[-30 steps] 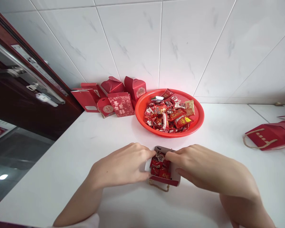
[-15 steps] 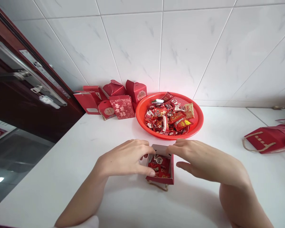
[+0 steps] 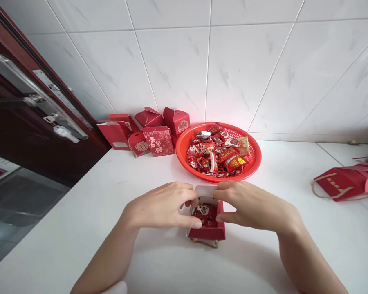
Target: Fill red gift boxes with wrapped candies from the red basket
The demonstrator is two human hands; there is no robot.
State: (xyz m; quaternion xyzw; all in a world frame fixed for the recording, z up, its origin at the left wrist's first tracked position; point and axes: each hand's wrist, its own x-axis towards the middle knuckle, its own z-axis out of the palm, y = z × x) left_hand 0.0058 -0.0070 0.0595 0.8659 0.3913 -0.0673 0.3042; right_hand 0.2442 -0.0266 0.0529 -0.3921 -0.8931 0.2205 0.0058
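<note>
A small red candy box (image 3: 207, 234) stands with its top up and unfolded on the white counter in front of me. Wrapped candies (image 3: 206, 212) lie inside it, and a twine handle (image 3: 204, 243) sticks out at its near side. My left hand (image 3: 168, 206) grips the left wall, its thumb over the inside edge and its fingertips partly hidden. On the other side, my right hand (image 3: 251, 206) has its fingers at the raised back flap (image 3: 206, 190) and its thumb on the right wall.
Behind the box sits a red plastic basket (image 3: 184, 161) full of wrapped candies. Several red boxes (image 3: 158, 141) stand by the tiled wall at the back left. A closed red box (image 3: 340, 181) with twine lies at the right. A dark door (image 3: 33, 134) borders the left.
My right hand has moved left onto the box, and its thumb now touches the right wall. The near wall stands up more. The view has tilted slightly.
</note>
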